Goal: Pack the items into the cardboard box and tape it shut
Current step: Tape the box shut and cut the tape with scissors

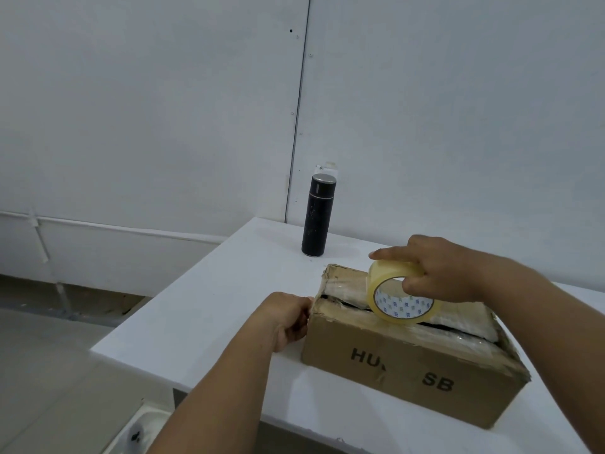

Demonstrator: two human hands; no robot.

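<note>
The right hand [438, 267] grips the tape roll [404, 294] upright atop the cardboard box [409, 365]; the left hand [288, 317] curls against its left end, grasp unclear.

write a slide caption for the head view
Right hand holds a tape roll on the cardboard box while the left hand grips its end.

White table [209, 309] bears cardboard box [402, 362] and black flask [316, 216]

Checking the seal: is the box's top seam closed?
No, a gap shows between the flaps of the cardboard box under the tape roll.
</note>
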